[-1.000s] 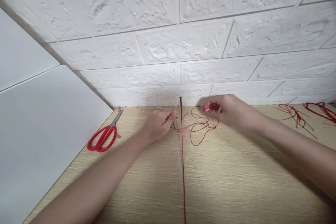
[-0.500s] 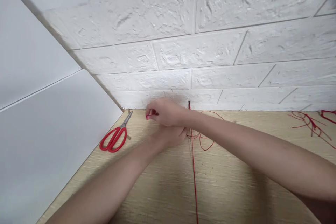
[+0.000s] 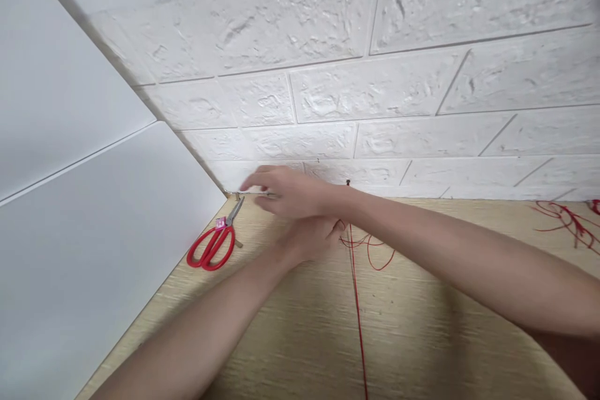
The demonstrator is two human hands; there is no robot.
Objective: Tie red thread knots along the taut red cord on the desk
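Observation:
A taut red cord [image 3: 359, 312] runs from a pin at the wall's foot toward me across the wooden table [image 3: 422, 337]. Loose red loops [image 3: 377, 251] lie right of it. My left hand [image 3: 309, 240] is closed beside the cord's upper end, apparently pinching a strand, partly hidden under my right forearm. My right hand [image 3: 285, 190] reaches across above it to the left, fingers stretched out, blurred, holding nothing. Red-handled scissors [image 3: 212, 247] lie at the left, with a small pink object [image 3: 220, 223] resting on them just beyond my right fingertips.
A white brick-pattern wall [image 3: 375, 94] closes off the table's far edge. A smooth white panel [image 3: 94, 231] slants along the left side. More red cord pieces [image 3: 567, 222] lie at the far right by the wall.
My right hand carried the pink object from the right of the cord across to the left, and it now lies on the scissors with the fingers opened. The view shifted slightly left.

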